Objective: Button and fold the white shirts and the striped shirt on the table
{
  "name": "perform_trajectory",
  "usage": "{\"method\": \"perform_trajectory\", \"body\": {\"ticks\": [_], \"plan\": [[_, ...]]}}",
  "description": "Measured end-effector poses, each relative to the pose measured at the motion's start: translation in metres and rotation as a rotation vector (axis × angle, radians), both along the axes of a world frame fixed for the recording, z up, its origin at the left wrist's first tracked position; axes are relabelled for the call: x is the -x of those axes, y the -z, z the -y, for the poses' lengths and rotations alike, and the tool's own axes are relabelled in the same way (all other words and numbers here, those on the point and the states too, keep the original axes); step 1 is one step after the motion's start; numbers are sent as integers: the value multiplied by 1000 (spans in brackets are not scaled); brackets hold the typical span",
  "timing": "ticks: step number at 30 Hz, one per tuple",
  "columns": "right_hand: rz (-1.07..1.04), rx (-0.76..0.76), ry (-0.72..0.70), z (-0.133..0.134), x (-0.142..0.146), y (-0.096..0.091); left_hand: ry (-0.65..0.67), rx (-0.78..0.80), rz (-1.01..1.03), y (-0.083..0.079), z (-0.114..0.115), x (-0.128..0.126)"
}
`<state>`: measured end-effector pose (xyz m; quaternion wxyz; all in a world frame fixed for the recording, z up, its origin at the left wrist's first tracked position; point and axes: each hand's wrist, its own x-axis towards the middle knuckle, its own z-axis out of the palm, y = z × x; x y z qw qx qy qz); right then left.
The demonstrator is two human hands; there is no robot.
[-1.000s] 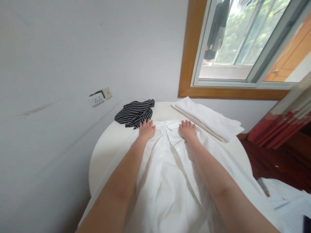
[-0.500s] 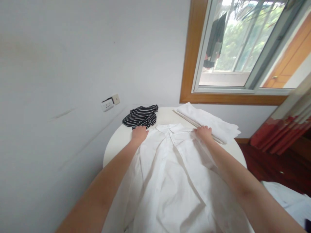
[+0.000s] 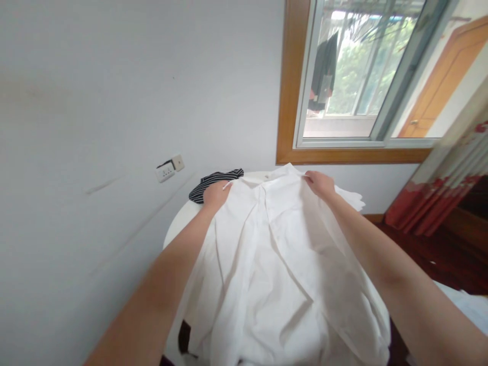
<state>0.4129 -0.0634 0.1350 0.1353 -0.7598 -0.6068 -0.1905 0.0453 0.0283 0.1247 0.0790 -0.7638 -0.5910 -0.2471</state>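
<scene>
A white collared shirt (image 3: 278, 264) hangs lifted off the round white table (image 3: 179, 223), its collar end farthest from me. My left hand (image 3: 215, 193) is closed on the shirt's left shoulder. At the shirt's right shoulder my right hand (image 3: 320, 184) grips the fabric too. The cloth drapes down toward me between both forearms and hides most of the tabletop.
A black-and-white striped garment (image 3: 211, 183) lies crumpled at the table's far left. Folded white cloth (image 3: 353, 198) shows behind my right hand. A wall socket (image 3: 168, 169) sits on the white wall. A wood-framed window (image 3: 343, 91) and red curtain (image 3: 438, 198) are to the right.
My hands went from lying flat near the collar to gripping the shirt's shoulders farther apart. The shirt's top has risen off the table toward me.
</scene>
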Motion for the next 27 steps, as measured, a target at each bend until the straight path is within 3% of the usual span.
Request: {"method": "perform_trajectory", "body": {"ticks": [5, 10, 15, 18, 24, 27], "plan": [[309, -199, -164, 33, -25, -47, -26, -293, -80, -48, 29, 17], [475, -242, -167, 51, -46, -81, 53, -346, -285, -76, 52, 37], [544, -256, -205, 40, -49, -102, 105, -342, -429, -94, 46, 46], [548, -217, -222, 25, -43, -87, 111, -296, -520, -90, 34, 43], [551, -181, -303, -11, -29, -14, 103, -153, -536, -51, 8, 30], [513, -198, -262, -27, -22, 10, 104, -128, -506, -37, -10, 21]]}}
